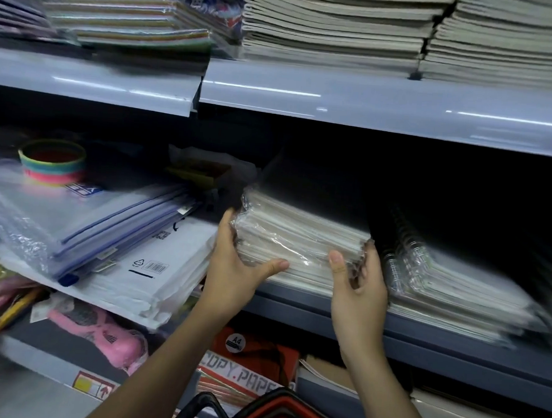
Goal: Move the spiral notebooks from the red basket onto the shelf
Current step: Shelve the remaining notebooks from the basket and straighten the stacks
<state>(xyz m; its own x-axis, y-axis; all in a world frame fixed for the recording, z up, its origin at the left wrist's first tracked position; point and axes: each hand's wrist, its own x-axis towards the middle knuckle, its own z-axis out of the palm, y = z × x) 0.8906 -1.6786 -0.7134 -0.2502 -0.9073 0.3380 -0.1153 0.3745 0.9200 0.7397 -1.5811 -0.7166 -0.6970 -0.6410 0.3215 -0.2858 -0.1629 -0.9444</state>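
Observation:
A stack of plastic-wrapped spiral notebooks [302, 239] lies at the front of the middle shelf [422, 334]. My left hand [235, 271] holds the stack's left corner, thumb laid along its front edge. My right hand [357, 285] grips its right front corner, thumb on the front and fingers curled round the side. Right beside it lies another pile of spiral notebooks [451, 277], wire coils facing left. The red basket [275, 415] shows only its rim and black handle at the bottom edge; its contents are hidden.
Zip pouches and white packets [111, 244] overhang the shelf on the left, with a rainbow spring toy [53, 163] behind. The upper shelf [371, 101] carries tall notebook piles. Below are a copy-paper box [249, 365] and a pink item [99, 330].

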